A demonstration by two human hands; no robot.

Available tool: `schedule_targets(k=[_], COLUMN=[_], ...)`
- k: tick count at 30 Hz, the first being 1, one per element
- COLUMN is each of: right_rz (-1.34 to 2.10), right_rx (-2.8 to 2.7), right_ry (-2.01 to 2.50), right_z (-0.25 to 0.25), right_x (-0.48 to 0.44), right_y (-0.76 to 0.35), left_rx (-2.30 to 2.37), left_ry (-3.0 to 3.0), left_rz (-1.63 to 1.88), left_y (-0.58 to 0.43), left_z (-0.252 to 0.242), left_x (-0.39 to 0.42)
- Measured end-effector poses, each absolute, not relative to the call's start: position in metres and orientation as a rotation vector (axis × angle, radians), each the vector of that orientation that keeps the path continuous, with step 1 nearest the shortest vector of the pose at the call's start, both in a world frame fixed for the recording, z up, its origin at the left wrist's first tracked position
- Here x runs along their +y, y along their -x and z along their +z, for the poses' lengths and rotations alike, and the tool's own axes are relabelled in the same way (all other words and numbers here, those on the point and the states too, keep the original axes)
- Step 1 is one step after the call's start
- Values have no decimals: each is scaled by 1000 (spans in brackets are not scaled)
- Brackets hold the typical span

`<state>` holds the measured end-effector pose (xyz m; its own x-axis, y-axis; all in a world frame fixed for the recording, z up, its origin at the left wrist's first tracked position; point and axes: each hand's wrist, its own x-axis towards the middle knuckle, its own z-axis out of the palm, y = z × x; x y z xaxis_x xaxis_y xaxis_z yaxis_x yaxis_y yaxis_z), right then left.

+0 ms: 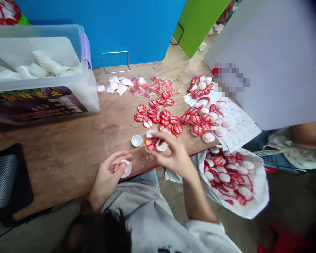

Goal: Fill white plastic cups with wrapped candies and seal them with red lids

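Right now the heap of foil-topped cups (158,117) sits mid-table, with the plastic bin (42,102) left of it, sachets (139,86) behind it, a bag of cups (234,182) to its right, and my left hand (107,179) and right hand (171,154) in front.

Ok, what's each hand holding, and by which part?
The left hand cradles a small white cup by its side; the right hand pinches a round red-printed disc at its edge.

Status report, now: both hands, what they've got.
Left hand: white plastic cup in fingers. Right hand: pinching red-labelled round lid. Loose white cup on table between hands.
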<state>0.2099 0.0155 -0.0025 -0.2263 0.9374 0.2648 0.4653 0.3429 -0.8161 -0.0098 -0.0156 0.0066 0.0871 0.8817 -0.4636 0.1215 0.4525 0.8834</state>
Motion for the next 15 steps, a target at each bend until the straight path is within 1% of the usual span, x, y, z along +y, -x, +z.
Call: schedule_targets(k=[3,7,10,15], right_rz=[1018,1141,1129,940], right_rx=[-1870,-1900,-1915,-1896], right_ry=[987,906,900,930], right_z=[8,2,-2,-9], right_x=[6,-1,-6,-22], right_y=[-175,-159,-158,-150], left_rx=[1404,1437,1437,1426], left_ry=[-1046,-1086,-1085,-1170], left_rz=[716,708,685,691], left_y=[6,5,6,5], left_z=[6,7,9,9], left_x=[-15,-15,-16,-15])
